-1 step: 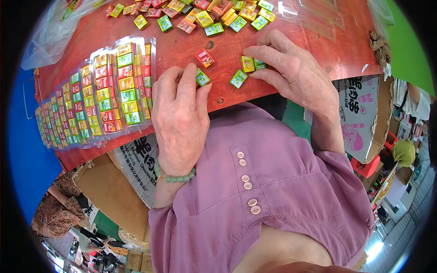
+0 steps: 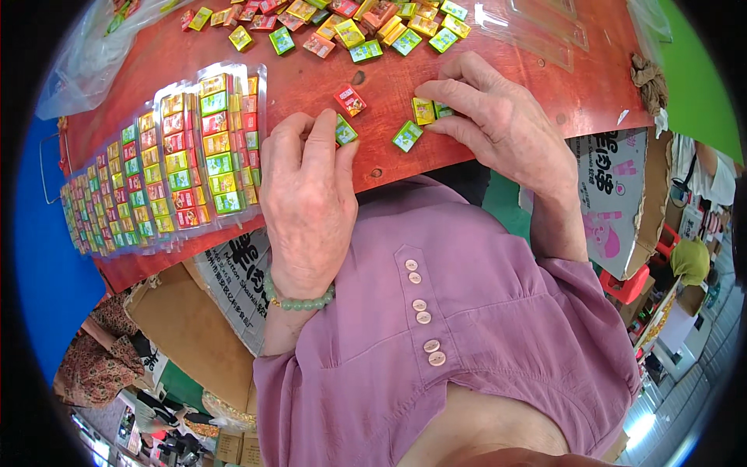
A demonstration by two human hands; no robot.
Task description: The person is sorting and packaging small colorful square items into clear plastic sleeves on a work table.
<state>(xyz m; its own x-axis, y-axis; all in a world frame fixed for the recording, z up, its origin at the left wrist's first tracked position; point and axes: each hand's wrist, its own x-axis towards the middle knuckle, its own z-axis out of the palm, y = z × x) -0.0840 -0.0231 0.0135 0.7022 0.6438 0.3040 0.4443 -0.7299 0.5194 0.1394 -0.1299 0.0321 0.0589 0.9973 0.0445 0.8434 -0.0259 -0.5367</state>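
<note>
My left hand (image 2: 307, 198) rests on the red table with a small green box (image 2: 345, 131) between its index finger and thumb. A small red box (image 2: 350, 100) lies just beyond those fingertips. My right hand (image 2: 506, 128) has its thumb and fingers closed around a small yellow box (image 2: 423, 110) and a second green box (image 2: 443, 110), which the fingers partly cover. Another loose green box (image 2: 407, 136) lies beside the right thumb, apart from the left hand.
A heap of small coloured boxes (image 2: 350, 33) lies at the table's far side. To the left stand clear plastic trays (image 2: 218, 140) filled with rows of such boxes. Empty clear trays (image 2: 545, 39) lie far right, near a brown cloth (image 2: 649, 82). Cardboard cartons (image 2: 183, 315) sit below the table edge.
</note>
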